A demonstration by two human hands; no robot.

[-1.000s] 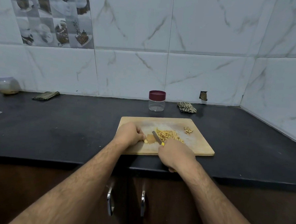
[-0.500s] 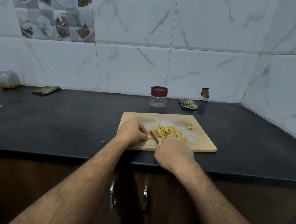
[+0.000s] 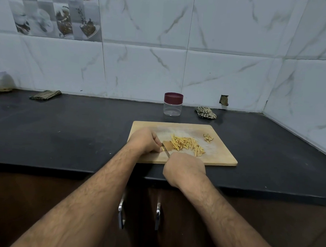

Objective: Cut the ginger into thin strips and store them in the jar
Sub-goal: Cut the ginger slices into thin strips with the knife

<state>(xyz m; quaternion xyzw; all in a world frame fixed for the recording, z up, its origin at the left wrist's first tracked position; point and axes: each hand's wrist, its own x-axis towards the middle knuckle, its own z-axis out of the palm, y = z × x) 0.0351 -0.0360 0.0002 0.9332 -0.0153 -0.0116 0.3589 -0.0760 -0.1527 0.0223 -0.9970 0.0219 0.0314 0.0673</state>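
A wooden cutting board (image 3: 222, 156) lies on the black counter near its front edge. A heap of thin yellow ginger strips (image 3: 186, 145) lies in the board's middle. My left hand (image 3: 144, 141) pinches a small uncut ginger piece (image 3: 162, 148) against the board. My right hand (image 3: 184, 169) grips a knife by its handle; the knife blade (image 3: 166, 146) stands right beside the left fingertips. A clear jar (image 3: 173, 105) with a maroon lid on stands behind the board by the wall.
A few ginger peel scraps (image 3: 208, 138) lie at the board's far right. A crumpled checked cloth (image 3: 205, 112) sits right of the jar, a folded cloth (image 3: 45, 95) and a pale container (image 3: 2, 82) at far left. Cabinet handles (image 3: 157, 215) hang below the counter.
The knife blade has shifted left, close against the ginger piece under my left fingertips. The view has tilted slightly; both hands stay over the board's left half.
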